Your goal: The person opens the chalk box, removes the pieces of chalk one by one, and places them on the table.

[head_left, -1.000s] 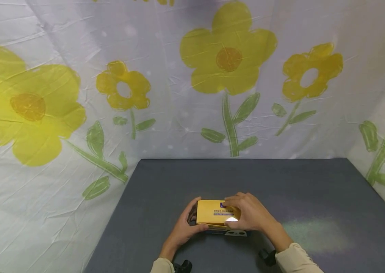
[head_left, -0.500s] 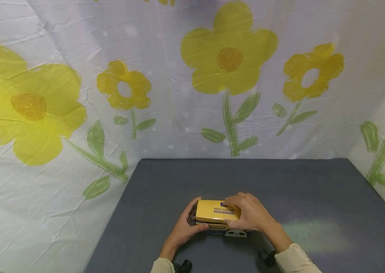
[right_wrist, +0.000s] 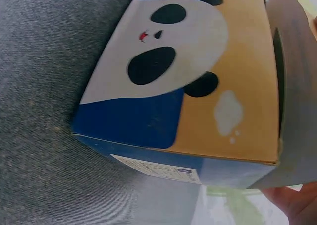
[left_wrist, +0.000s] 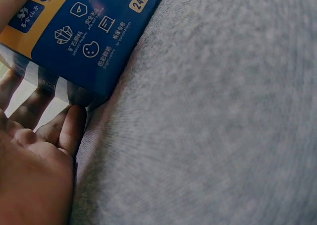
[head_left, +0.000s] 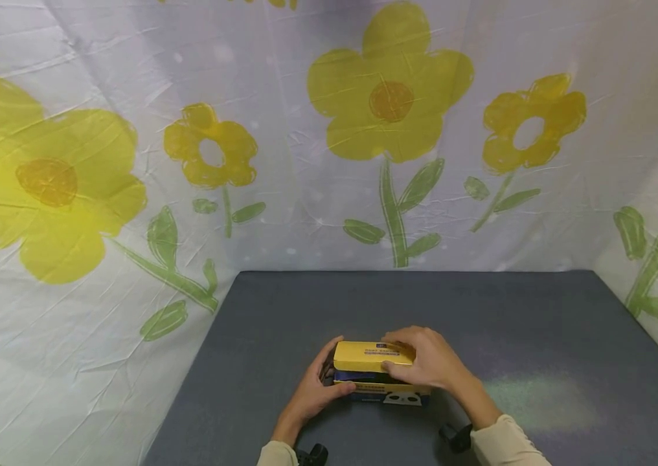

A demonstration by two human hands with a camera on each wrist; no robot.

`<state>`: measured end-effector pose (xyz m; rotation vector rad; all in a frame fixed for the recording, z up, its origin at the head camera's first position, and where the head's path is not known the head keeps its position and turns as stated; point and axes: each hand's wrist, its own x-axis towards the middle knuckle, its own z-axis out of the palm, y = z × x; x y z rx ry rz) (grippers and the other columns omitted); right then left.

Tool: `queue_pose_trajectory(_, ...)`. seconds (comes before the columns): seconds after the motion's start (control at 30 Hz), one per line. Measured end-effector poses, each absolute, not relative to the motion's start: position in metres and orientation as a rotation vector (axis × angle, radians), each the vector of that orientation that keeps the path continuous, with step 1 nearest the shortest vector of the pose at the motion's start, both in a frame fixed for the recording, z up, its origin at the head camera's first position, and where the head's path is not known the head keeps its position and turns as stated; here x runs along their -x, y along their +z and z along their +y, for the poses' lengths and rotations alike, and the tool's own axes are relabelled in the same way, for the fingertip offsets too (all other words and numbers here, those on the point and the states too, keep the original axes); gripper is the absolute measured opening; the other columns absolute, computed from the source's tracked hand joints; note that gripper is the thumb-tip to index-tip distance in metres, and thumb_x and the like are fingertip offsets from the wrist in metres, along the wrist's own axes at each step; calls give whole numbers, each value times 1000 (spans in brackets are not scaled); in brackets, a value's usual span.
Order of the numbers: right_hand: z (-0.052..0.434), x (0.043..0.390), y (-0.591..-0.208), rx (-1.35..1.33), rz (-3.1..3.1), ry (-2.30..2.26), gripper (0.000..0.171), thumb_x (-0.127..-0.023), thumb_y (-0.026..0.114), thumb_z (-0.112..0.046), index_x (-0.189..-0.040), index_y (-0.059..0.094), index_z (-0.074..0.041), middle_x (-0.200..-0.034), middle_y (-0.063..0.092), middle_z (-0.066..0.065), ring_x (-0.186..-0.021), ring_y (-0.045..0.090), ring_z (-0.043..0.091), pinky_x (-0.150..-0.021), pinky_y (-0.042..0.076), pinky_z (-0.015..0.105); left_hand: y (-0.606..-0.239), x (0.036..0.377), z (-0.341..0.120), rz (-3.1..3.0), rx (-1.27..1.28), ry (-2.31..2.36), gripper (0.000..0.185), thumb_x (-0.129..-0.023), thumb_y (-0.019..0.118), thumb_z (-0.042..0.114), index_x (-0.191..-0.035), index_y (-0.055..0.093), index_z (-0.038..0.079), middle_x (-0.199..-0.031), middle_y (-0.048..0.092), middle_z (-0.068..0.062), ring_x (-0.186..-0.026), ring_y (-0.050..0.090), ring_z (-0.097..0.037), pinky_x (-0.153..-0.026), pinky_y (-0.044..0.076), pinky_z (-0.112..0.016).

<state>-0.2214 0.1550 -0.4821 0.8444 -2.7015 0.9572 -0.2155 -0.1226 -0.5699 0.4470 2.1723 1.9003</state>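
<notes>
- Box (head_left: 372, 369) of yellow and blue card sits near the front middle of the grey table (head_left: 539, 323), its underside on the cloth, and I see it from all three views.
- My left hand (head_left: 311, 391) is at the box's left end: the thumb lies along the near lower edge and the fingers curl round the far left corner, so it grips that end.
- From the left wrist view I see the left fingers (left_wrist: 74, 123) pressed against the blue printed side of the box (left_wrist: 84, 31), right where it meets the table (left_wrist: 223, 111).
- My right hand (head_left: 428, 362) lies over the right part of the yellow lid (head_left: 366, 356), fingers curled across its top and thumb at its near edge, pinching the lid.
- I see the lid standing clear of the lower part at the front, with a dark blue band showing between the two.
- From the right wrist view I get the box (right_wrist: 198, 86) close up, with a panda face printed on white, blue and yellow; of the right hand only a sliver shows at the bottom right corner.
- Behind the table hangs a white sheet (head_left: 306, 162) printed with yellow flowers.
</notes>
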Motion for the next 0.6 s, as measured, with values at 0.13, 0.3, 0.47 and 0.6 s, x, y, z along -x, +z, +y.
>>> queue_pose_trajectory(0.13, 158, 222, -479, -832, -2661, 1001, 39, -88, 77, -43, -119, 76, -19, -115, 76, -2, -97, 72, 19, -80, 58, 38, -570, 215, -123, 2199, -449, 1890, 91, -88, 81, 27, -162, 28, 26, -158, 45, 6, -142, 47, -22, -115, 38, -51)
queue_pose_trajectory(0.3, 160, 221, -478, -813, -2591, 1023, 35, -88, 79, -40, -118, 76, -22, -115, 75, -3, -99, 71, 19, -82, 58, 42, -570, 214, -122, 2210, -455, 1883, 92, -87, 82, 26, -162, 29, 25, -156, 47, 6, -140, 48, -21, -113, 40, -47)
queue_pose_trajectory(0.47, 163, 219, -477, -819, -2512, 1074, 32, -88, 80, -34, -118, 76, -24, -116, 75, -4, -102, 70, 17, -86, 56, 48, -570, 215, -122, 2212, -456, 1881, 91, -88, 82, 26, -162, 29, 25, -156, 47, 6, -139, 49, -21, -111, 42, -44)
queue_pose_trajectory(0.6, 169, 217, -478, -813, -2454, 1136, 33, -87, 81, -27, -119, 75, -24, -118, 75, -3, -107, 69, 21, -90, 53, 56, -569, 215, -123, 2215, -459, 1884, 91, -89, 80, 26, -163, 27, 26, -162, 41, 2, -147, 42, -25, -116, 36, -54)
